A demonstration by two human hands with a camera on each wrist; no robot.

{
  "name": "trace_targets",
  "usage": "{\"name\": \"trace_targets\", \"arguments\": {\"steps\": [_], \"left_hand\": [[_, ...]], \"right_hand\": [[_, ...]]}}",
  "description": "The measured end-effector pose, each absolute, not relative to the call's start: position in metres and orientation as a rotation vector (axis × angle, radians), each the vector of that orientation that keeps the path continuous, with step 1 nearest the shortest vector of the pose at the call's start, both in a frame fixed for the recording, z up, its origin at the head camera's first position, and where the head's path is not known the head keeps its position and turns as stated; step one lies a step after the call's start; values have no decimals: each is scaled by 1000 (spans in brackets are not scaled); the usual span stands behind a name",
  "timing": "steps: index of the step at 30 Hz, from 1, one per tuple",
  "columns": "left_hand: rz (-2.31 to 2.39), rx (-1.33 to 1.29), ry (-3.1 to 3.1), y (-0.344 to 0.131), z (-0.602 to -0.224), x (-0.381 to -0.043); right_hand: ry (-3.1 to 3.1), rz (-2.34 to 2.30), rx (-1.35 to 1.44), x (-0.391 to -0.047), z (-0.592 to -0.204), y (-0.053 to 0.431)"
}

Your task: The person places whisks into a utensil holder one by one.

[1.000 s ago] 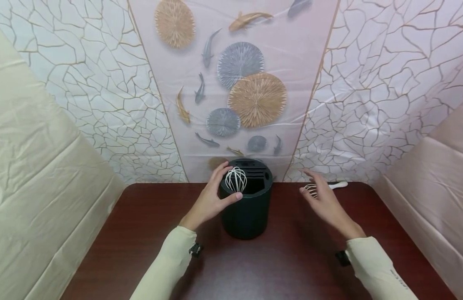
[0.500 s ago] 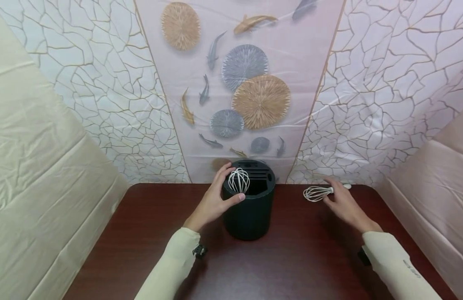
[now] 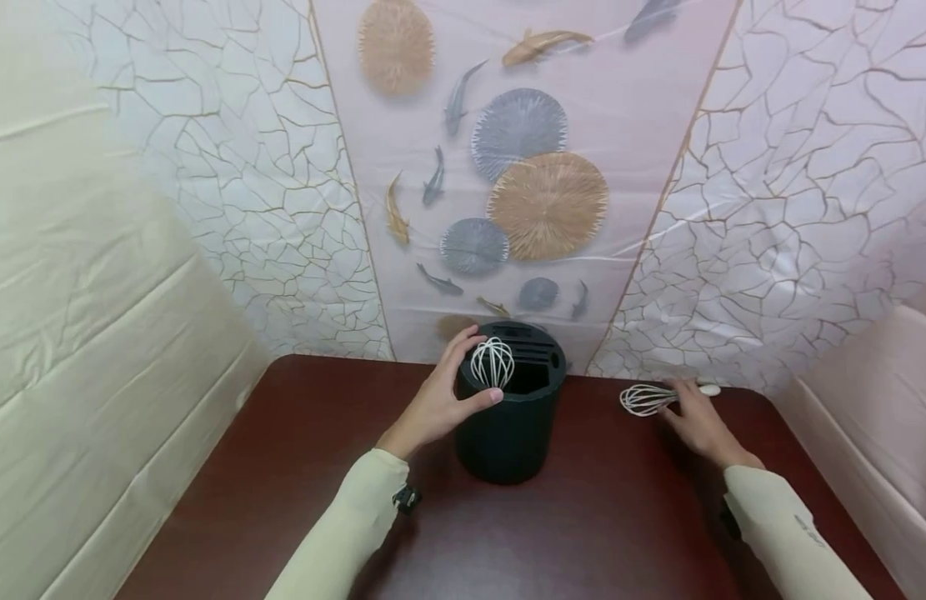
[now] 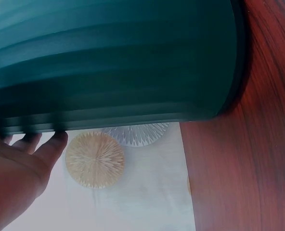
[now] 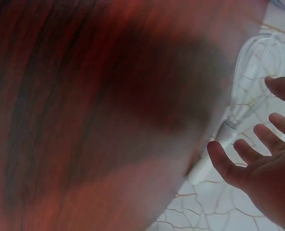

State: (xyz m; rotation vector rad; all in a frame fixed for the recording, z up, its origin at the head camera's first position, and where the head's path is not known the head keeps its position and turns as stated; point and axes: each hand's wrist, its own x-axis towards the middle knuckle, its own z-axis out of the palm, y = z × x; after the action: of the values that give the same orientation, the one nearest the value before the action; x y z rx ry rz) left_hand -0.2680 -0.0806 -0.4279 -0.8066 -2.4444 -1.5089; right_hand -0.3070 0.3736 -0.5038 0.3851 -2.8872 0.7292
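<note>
A dark green utensil holder [image 3: 508, 442] with a slotted top stands upright on the table. The left hand [image 3: 436, 404] grips its upper left side, thumb across the front rim and fingers round the far side. Inside, a white whisk [image 3: 493, 360] stands with its wire head up near that thumb; its handle is hidden. A second white whisk [image 3: 646, 400] lies at the table's back right, wires pointing left. Over its handle is the right hand [image 3: 698, 423]; in the right wrist view its fingers are spread beside the whisk's collar [image 5: 226, 130].
The reddish-brown table [image 3: 342, 467] ends just behind the holder and the lying whisk. A patterned cloth [image 3: 538, 275] with fish and round leaves hangs at the back. Pale padded panels [image 3: 132, 400] flank the table on both sides.
The right hand has moved right, from above the lying whisk's wires to its handle. The left hand keeps its place on the holder. The head view has shifted slightly.
</note>
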Motion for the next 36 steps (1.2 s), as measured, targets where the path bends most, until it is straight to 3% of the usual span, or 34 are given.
{"name": "trace_targets", "arguments": {"steps": [18, 36], "left_hand": [[-1530, -789, -2462, -78, -428, -269], [-1514, -793, -2478, -78, -424, -266]], "right_hand": [[-2971, 374, 262, -319, -511, 378], [-2867, 215, 448, -301, -508, 382]]}}
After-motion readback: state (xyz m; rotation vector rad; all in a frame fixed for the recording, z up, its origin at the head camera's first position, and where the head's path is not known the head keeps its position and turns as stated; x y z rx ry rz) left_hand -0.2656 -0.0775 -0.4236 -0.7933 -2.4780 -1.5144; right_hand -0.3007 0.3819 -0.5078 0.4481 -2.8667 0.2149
